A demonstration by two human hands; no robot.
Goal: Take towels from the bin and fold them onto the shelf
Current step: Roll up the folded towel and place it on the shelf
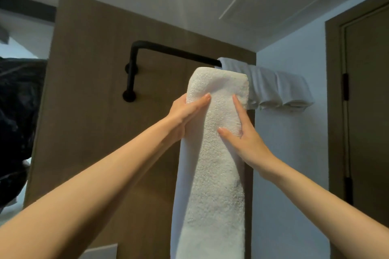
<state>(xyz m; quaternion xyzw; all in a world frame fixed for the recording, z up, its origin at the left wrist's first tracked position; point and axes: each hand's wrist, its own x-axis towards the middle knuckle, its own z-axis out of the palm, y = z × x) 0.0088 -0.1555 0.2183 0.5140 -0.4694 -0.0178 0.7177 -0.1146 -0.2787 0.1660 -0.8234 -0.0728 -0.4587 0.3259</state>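
- Bare forearms (88, 191) reach upward.
- Left hand (187, 115) presses the white towel (214, 185), fingers straight and together.
- Right hand (244, 141) presses beside it, fingers spread.
- The white towel drapes over the black rail (168, 49) above both hands (folded towels (280, 90) just right).

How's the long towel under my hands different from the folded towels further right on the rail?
The long towel hangs past the frame's bottom; the folded towels hang short. The long towel is one strip; the folded towels sit several side by side. Left hand and right hand touch the long towel, not the folded towels. Both are white, on the black rail.
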